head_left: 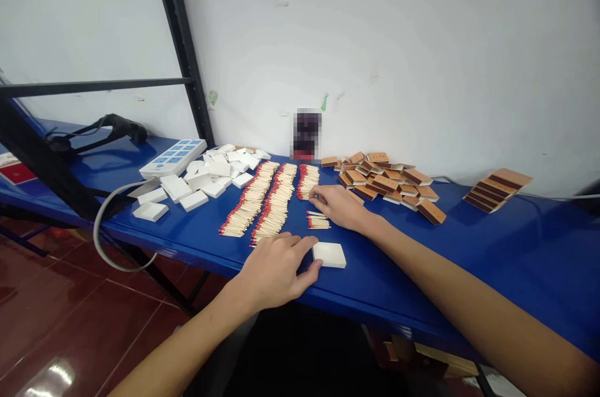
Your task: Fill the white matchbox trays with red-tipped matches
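Observation:
My left hand (276, 267) rests near the front edge of the blue table (492, 259), thumb and fingers touching a white matchbox tray (330, 254). My right hand (338, 204) lies farther back, fingers curled at the near end of a row of red-tipped matches (307, 180); whether they pinch any I cannot make out. A small bunch of matches (318, 220) lies between the two hands. Two longer rows of matches (262, 200) run to the left.
Several white inner trays (206, 178) are heaped at the back left beside a white power strip (172, 157) with a grey cable. A pile of brown matchbox sleeves (387, 183) and a small stack (497, 189) lie at the right. Black shelf struts (180, 40) stand left.

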Motion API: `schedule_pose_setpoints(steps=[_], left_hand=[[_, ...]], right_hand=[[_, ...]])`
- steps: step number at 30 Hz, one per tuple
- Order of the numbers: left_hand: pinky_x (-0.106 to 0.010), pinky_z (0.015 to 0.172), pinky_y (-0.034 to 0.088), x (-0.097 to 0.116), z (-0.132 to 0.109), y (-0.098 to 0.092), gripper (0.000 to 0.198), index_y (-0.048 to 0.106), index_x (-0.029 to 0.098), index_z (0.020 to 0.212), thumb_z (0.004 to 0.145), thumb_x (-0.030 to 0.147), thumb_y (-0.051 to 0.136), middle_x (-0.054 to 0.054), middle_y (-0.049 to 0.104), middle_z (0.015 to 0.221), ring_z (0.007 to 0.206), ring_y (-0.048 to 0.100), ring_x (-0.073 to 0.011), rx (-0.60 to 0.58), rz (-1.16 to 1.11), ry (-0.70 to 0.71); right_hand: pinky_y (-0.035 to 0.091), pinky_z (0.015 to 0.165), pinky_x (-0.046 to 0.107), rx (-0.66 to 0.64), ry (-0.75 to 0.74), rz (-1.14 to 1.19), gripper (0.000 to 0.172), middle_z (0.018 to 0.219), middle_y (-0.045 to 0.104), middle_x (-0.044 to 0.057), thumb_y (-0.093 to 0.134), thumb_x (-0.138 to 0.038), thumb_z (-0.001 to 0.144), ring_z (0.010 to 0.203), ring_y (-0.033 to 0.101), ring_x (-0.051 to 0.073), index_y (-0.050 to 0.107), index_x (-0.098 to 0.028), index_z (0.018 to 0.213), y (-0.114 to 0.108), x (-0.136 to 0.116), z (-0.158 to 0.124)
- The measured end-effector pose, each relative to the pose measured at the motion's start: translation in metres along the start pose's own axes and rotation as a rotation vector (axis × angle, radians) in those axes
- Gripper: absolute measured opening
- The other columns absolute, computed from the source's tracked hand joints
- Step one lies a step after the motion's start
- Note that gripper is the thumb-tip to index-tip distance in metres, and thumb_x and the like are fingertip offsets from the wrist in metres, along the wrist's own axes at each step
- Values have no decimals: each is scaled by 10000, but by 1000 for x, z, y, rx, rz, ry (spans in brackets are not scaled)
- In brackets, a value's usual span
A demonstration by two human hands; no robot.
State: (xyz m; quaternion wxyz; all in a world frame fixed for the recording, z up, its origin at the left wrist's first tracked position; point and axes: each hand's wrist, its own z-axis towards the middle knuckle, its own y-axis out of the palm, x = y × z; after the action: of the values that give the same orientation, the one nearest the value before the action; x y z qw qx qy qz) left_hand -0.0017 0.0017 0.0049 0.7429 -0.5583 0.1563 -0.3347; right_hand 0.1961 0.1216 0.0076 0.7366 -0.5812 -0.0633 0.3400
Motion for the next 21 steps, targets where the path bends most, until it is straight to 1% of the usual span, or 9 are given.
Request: schedule_pose_setpoints(steps=[14,21], left_hand=[[-370,742,506,1,1,-2,320,623,211,1183,947,374,480,-48,697,875,824,666,-251,8,-5,-6],[-374,751,504,0,0,-1,322,619,213,1190,949,374,481,-47,700,893,833,663,-250,9,-10,-2]], right_hand=[[323,624,249,-51,41,-32,147,783,647,40,482,-233,946,670,538,144,616,-175,937,-3,-3,-4],[320,628,246,-76,-5,4,135,720,609,13,488,-165,910,635,501,126,617,-163,869,-15,-7,-13]])
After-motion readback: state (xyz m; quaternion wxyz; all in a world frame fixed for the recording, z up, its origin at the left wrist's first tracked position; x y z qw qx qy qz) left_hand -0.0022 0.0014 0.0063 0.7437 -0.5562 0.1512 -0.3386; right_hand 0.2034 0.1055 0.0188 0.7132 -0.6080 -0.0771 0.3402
